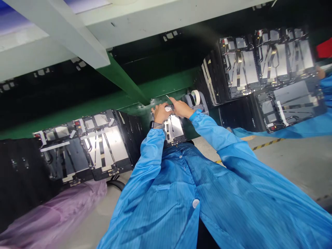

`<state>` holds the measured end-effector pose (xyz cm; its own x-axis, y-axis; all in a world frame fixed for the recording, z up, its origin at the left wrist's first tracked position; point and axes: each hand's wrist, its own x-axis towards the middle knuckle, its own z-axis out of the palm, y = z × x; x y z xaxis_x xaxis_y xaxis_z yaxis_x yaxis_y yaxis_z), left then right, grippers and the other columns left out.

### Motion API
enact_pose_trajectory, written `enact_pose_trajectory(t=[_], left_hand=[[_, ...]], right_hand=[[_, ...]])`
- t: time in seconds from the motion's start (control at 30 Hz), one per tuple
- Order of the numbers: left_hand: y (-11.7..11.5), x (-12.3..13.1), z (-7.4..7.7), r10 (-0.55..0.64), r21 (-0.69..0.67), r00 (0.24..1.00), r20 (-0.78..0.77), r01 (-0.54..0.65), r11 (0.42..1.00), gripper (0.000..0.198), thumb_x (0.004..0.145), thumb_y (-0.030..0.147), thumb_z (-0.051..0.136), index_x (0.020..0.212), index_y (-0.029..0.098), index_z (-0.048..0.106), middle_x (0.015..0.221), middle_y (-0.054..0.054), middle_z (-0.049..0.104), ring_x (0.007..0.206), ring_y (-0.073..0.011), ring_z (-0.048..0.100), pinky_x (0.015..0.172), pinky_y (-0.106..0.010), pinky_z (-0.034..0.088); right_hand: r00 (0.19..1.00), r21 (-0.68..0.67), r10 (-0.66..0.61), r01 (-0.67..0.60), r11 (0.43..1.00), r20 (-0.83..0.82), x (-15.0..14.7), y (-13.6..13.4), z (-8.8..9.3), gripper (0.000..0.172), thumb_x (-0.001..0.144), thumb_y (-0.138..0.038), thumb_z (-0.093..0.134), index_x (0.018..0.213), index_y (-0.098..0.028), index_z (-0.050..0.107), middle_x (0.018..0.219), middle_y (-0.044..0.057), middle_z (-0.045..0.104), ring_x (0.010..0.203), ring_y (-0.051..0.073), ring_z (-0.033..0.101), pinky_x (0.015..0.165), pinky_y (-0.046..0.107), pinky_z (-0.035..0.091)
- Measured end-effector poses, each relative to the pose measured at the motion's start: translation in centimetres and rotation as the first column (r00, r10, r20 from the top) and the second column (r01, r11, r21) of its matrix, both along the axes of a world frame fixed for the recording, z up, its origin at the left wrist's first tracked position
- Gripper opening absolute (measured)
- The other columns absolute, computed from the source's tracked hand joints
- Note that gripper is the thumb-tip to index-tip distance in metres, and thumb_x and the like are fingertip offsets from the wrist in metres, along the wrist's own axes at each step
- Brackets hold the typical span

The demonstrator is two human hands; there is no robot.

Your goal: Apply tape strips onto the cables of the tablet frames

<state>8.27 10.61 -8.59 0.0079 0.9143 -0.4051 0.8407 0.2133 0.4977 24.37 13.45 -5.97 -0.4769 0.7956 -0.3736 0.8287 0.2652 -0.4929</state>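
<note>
A flat electronic panel [174, 128], with a shiny silver plate and dark cables, lies on the green bench right in front of my body. My left hand [161, 113], with a dark watch on its wrist, rests over the panel's upper left end, fingers spread and bent. From the right, my right hand [182, 108] reaches to the same upper end, its fingers drawn together close to the left thumb. A thin pale strip [167, 97] sticks up at its fingertips. The small parts under both hands are mostly hidden.
A grey tape dispenser with a white tape roll [196, 97] stands beside my right hand. Stacked panels [103, 148] are on the left, more stacks [242, 69] on the right. A green post [127, 83] rises ahead under a pale beam [155, 24]. A co-worker's blue sleeve [327, 88] shows far right.
</note>
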Motion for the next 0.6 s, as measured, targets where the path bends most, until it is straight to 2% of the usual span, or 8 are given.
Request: enact_pose_trajectory(t=[0.1, 0.17, 0.27, 0.33, 0.5, 0.6], left_hand=[[0.1, -0.1, -0.5, 0.015, 0.017, 0.999, 0.032, -0.015, 1.000, 0.045, 0.085, 0.040, 0.082, 0.126, 0.026, 0.072, 0.135, -0.016, 0.069, 0.133, -0.0438, 0.053, 0.117, -0.067, 0.024], [0.2, -0.2, -0.9, 0.026, 0.025, 0.998, 0.052, -0.027, 0.999, 0.045, 0.083, 0.038, 0.084, 0.124, 0.025, 0.073, 0.134, -0.017, 0.070, 0.133, -0.0451, 0.052, 0.117, -0.069, 0.023], [0.3, -0.2, -1.2, 0.045, 0.033, 0.996, 0.083, -0.048, 0.998, 0.047, 0.078, 0.040, 0.088, 0.120, 0.024, 0.074, 0.132, -0.017, 0.070, 0.133, -0.0462, 0.052, 0.117, -0.070, 0.022], [0.4, -0.2, -1.2, 0.055, 0.042, 0.994, 0.092, -0.059, 0.997, 0.046, 0.077, 0.041, 0.089, 0.117, 0.024, 0.075, 0.130, -0.017, 0.071, 0.132, -0.0459, 0.053, 0.118, -0.070, 0.022], [0.1, -0.4, -1.0, 0.040, 0.064, 0.996, 0.076, -0.045, 0.997, 0.043, 0.081, 0.044, 0.085, 0.119, 0.025, 0.075, 0.130, -0.016, 0.072, 0.131, -0.0435, 0.054, 0.119, -0.068, 0.023], [-0.2, -0.5, -1.0, -0.005, 0.081, 0.999, 0.043, 0.002, 0.997, 0.049, 0.083, 0.052, 0.082, 0.123, 0.025, 0.073, 0.131, -0.016, 0.071, 0.132, -0.0425, 0.054, 0.121, -0.065, 0.023]], right_hand=[[0.999, 0.021, 0.012, -0.013, 1.000, 0.030, -0.4, 0.1, -0.1, 0.090, 0.087, -0.018, 0.080, 0.164, -0.015, 0.032, 0.131, 0.022, 0.070, 0.119, 0.038, 0.069, 0.103, 0.048, 0.051], [0.999, 0.052, -0.015, 0.013, 0.999, 0.029, -0.3, 0.6, -0.7, 0.099, 0.082, -0.021, 0.086, 0.165, -0.019, 0.032, 0.135, 0.021, 0.067, 0.120, 0.038, 0.067, 0.105, 0.049, 0.050], [0.994, 0.062, -0.113, 0.112, 0.992, 0.011, 0.7, 1.6, -1.9, 0.119, 0.069, -0.028, 0.097, 0.167, -0.021, 0.029, 0.138, 0.021, 0.062, 0.120, 0.039, 0.066, 0.105, 0.051, 0.049], [0.982, 0.043, -0.186, 0.186, 0.982, -0.017, 1.6, 2.2, -2.4, 0.124, 0.067, -0.030, 0.098, 0.168, -0.020, 0.027, 0.135, 0.021, 0.062, 0.119, 0.038, 0.065, 0.104, 0.051, 0.050], [0.944, 0.026, -0.300, 0.307, 0.951, -0.137, 2.3, 2.1, -2.3, 0.097, 0.089, -0.023, 0.077, 0.169, -0.016, 0.023, 0.117, 0.016, 0.068, 0.111, 0.033, 0.064, 0.103, 0.051, 0.050], [0.926, 0.008, -0.317, 0.325, 0.946, -0.207, 1.8, 0.9, -2.4, 0.095, 0.091, -0.020, 0.075, 0.170, -0.015, 0.023, 0.109, 0.013, 0.068, 0.105, 0.030, 0.063, 0.103, 0.049, 0.049]])
